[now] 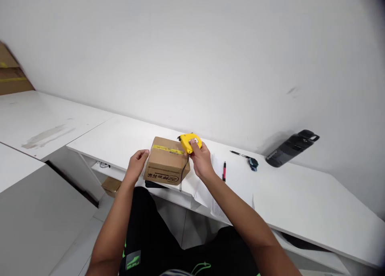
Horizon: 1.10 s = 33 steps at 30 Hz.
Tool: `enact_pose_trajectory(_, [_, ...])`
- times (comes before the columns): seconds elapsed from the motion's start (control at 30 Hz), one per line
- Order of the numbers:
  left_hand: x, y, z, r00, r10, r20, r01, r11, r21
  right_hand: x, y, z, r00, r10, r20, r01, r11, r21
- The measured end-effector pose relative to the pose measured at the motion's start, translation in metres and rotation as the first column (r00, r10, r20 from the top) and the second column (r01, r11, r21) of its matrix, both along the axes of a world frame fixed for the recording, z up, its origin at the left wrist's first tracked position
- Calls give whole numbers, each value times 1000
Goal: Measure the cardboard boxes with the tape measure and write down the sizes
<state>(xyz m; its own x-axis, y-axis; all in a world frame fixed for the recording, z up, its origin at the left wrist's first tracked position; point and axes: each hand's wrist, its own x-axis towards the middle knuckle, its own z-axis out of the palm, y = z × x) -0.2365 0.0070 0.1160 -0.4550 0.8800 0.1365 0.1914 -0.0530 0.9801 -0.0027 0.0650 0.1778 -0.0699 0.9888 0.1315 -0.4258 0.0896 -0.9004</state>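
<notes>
A small brown cardboard box [167, 161] with yellow tape across its top sits near the front edge of the white desk. My right hand [201, 159] grips a yellow tape measure [190, 143] above the box's right back corner, thumb on its face. A dark wrist strap hangs from it past the box's right side. At the box's left side is my left hand [138, 163], its fingers curled and thumb and forefinger close together by the edge. Whether anything is between those fingers is hidden.
Right of the box lie papers [237, 191] with a red pen [224, 171]. Further back are a black pen [240, 153], a small dark item [253, 163] and a black bottle [291, 147]. Larger cartons [12, 73] stand far left; another box [111, 185] rests below.
</notes>
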Motion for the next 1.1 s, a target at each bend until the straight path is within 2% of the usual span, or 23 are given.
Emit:
enact_pose_trajectory(0.07, [15,-10,12,991,-42,129,36,998,48,-10,8,3,992,-99,80,89,990,114])
enact_pose_trajectory(0.17, [39,-15,18,966,-117,232,110,993,45,-20,22,8,932,-131,337,21,950,311])
enact_pose_trajectory(0.23, [49,-12,15,946,-137,293,136,990,25,-23,29,10,833,-198,518,-91,873,480])
enact_pose_trajectory(0.3, [54,-7,9,941,-127,314,119,992,44,-26,32,10,724,-306,619,-205,760,616])
enact_pose_trajectory(0.33, [55,-5,7,944,-123,307,109,992,61,-28,33,9,682,-341,647,-260,714,650])
enact_pose_trajectory(0.4, [55,-2,3,952,-126,280,107,991,83,-33,35,7,616,-340,710,-369,672,642])
enact_pose_trajectory(0.53, [54,-4,0,956,-138,257,113,987,110,-41,37,4,497,-251,830,-553,646,527])
enact_pose_trajectory(0.7, [56,-5,4,968,-90,235,70,993,93,-28,33,11,407,-264,875,-630,613,477])
enact_pose_trajectory(0.87, [57,-4,10,987,-16,159,9,999,46,31,23,12,385,-255,887,-616,644,453])
enact_pose_trajectory(1.0, [57,-2,11,990,1,142,-11,998,67,96,12,0,372,-280,885,-552,700,453])
enact_pose_trajectory(1.1, [57,1,11,993,6,119,-15,997,82,134,4,-10,351,-305,885,-506,734,453])
